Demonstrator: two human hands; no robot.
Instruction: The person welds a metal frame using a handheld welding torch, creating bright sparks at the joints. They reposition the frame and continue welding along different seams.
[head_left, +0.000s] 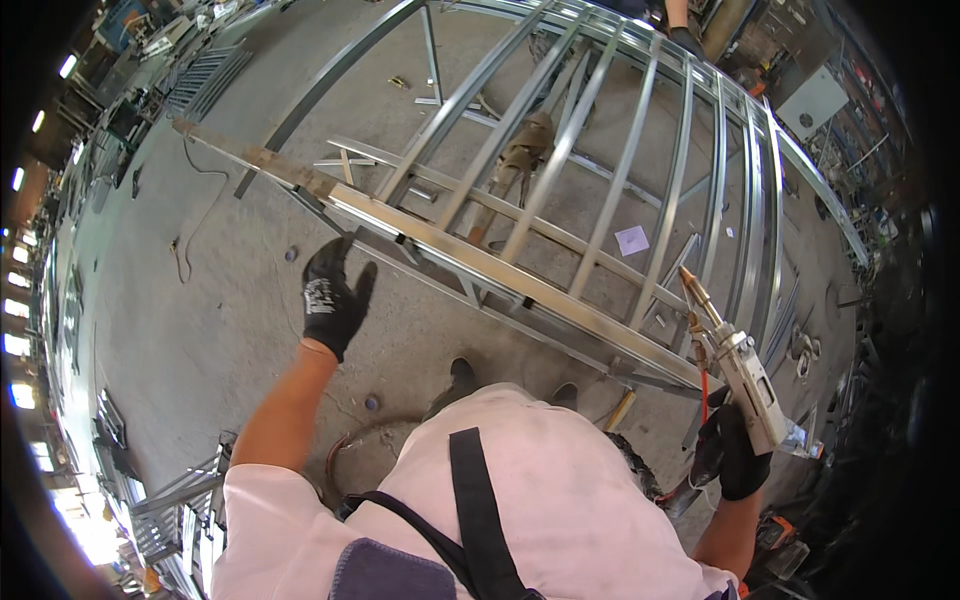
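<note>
In front of me lies a large frame of shiny metal tubes, with several parallel bars meeting a long near rail. My right hand, in a black glove, grips a handheld welding gun with a copper-coloured nozzle. The nozzle points up and left, over the frame's right part; whether it touches a tube I cannot tell. My left hand, also gloved in black, is empty with thumb and fingers apart. It is just to the near side of the rail's left end.
At the far side, another person's gloved hand is by the frame. A brown support beam reaches out left. A cable lies on the concrete floor. Metal tubes are stacked at far left and lower left.
</note>
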